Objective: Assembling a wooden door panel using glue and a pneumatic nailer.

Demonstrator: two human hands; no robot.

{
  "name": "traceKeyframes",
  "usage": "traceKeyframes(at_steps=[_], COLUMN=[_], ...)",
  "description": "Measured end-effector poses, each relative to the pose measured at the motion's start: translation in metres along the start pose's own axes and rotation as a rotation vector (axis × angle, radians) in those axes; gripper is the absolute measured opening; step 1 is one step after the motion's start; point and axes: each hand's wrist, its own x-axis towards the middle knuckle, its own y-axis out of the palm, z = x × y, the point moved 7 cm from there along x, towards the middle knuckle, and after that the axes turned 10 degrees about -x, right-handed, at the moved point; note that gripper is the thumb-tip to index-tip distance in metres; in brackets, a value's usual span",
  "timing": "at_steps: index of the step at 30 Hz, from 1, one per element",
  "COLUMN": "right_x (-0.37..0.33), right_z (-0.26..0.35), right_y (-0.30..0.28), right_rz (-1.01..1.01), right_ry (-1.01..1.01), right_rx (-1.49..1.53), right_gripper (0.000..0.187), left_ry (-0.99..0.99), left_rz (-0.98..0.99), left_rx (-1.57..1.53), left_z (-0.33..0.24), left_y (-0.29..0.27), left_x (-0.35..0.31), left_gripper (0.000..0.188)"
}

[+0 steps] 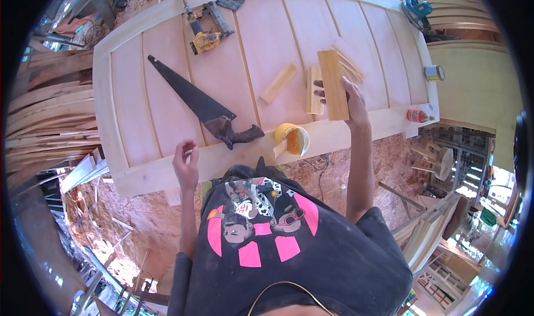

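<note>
My right hand (356, 96) grips a flat wooden block (332, 82) upright above the panelled wooden door (214, 88), with fingertips showing past its left edge. Partly behind it, a second wood block (313, 88) lies on the panels. Another short wood piece (278, 83) rests to the left, and thin wood strips (349, 66) lie beyond my hand. My left hand (186, 159) is loosely curled over the door's near edge, and nothing shows in its fingers. To its right lies a handsaw (192, 96) with a dark blade and handle. A yellow tub (290, 138) of orange paste, with a wooden stick in it, stands on the near rail.
A yellow power drill (204, 41) with a long bit lies at the far left of the door. At the far right corner sits a blue power tool (417, 10). A tin (434, 72) and a red bottle (418, 116) are on the right edge. Stacked planks (50, 116) stand left.
</note>
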Motion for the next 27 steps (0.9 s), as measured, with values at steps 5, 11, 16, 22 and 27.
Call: traceKeyframes(at_steps=[5, 11, 16, 22, 27], right_x=[-0.040, -0.099, -0.132, -0.141, -0.137], right_z=[0.002, -0.036, -0.042, -0.032, -0.048], right_y=[0.078, 0.218, 0.229, 0.177, 0.156], right_rz=[-0.001, 0.116, 0.016, -0.175, -0.206], right_ry=[-0.038, -0.177, -0.367, -0.214, 0.046], right_rx=[-0.295, -0.752, -1.000, -1.304, -1.584], right_gripper=[0.035, 0.024, 0.025, 0.032, 0.043], left_ry=[0.003, -0.073, -0.315, -0.234, -0.314], left_rz=[0.358, 0.551, 0.295, 0.062, 0.177], left_rx=[-0.411, -0.920, -1.058, -0.871, -1.128], left_z=[-0.091, -0.111, -0.057, -0.003, -0.002], left_y=[0.078, 0.123, 0.051, -0.031, -0.025], left_x=[0.018, -0.017, -0.010, 0.006, 0.020], left_gripper=[0.030, 0.054, 0.045, 0.052, 0.048])
